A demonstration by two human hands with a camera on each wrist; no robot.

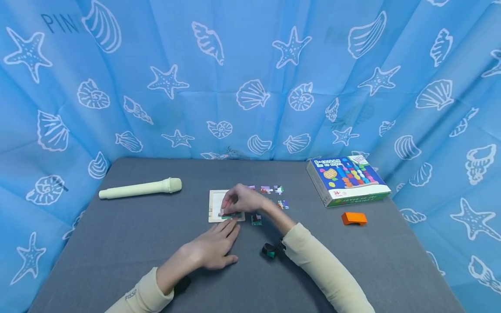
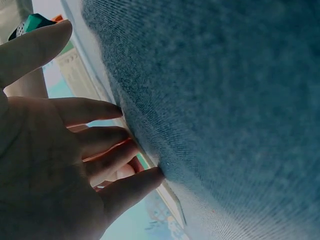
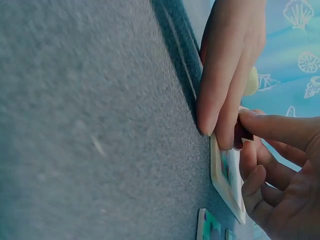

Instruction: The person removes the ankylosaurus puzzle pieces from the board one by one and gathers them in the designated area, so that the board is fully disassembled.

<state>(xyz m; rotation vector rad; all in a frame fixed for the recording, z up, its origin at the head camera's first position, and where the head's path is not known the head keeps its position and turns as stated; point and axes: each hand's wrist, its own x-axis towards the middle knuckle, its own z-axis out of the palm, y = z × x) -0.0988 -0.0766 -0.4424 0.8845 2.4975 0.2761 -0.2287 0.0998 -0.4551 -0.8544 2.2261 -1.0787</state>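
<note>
A shallow wooden puzzle tray with a pale rim lies at mid-table, and a green puzzle section shows along its near side. My right hand reaches over the tray. Between thumb and fingers it pinches a dark red puzzle piece, seen in the right wrist view, low over the tray's near left part. My left hand lies flat before the tray, its extended fingertips resting at the near rim. Just right of the tray lies a loose green-and-dark puzzle piece.
More loose puzzle pieces lie behind and right of the tray, one nearer. A pale yellow toy microphone is at left. To the right are a colourful game box and an orange arch block. A blue shell-patterned curtain hangs behind.
</note>
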